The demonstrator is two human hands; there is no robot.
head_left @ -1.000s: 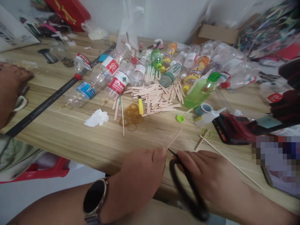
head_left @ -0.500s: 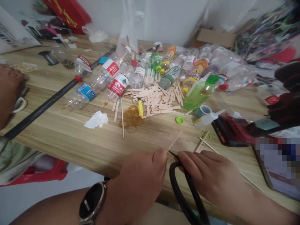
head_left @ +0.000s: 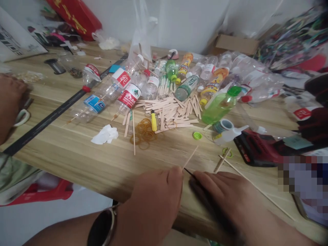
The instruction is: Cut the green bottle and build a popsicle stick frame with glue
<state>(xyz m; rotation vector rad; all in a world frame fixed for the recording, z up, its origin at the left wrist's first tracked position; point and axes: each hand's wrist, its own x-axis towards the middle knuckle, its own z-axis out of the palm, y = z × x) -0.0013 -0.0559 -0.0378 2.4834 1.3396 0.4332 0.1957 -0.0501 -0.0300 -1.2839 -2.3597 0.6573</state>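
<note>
My left hand (head_left: pixel 160 200), with a watch (head_left: pixel 101 227) on its wrist, is closed on a thin wooden stick (head_left: pixel 191 156) that points up and to the right. My right hand (head_left: pixel 227 196) grips black-handled scissors (head_left: pixel 206 200); their handles are blurred by motion. The dark scissor tip touches or nearly touches the stick beside my left fingertips; I cannot tell which. Just beyond my right hand, short wooden sticks (head_left: pixel 222 160) lie crossed by a green band (head_left: pixel 227 152), and a longer thin stick (head_left: pixel 258 189) runs under the wrist.
Flat craft sticks (head_left: pixel 174 111), rubber bands (head_left: pixel 144 131) and a yellow screwdriver (head_left: pixel 153 121) lie mid-table. Plastic bottles (head_left: pixel 188 87) crowd behind. A red-and-black power tool (head_left: pixel 258 148) is at right. Another person's hand (head_left: pixel 11 99) rests at left, near a black pipe (head_left: pixel 51 119).
The scissor handles have swung closer together and toward my right palm. My left hand keeps the stick in nearly the same place. The view has shifted slightly.
</note>
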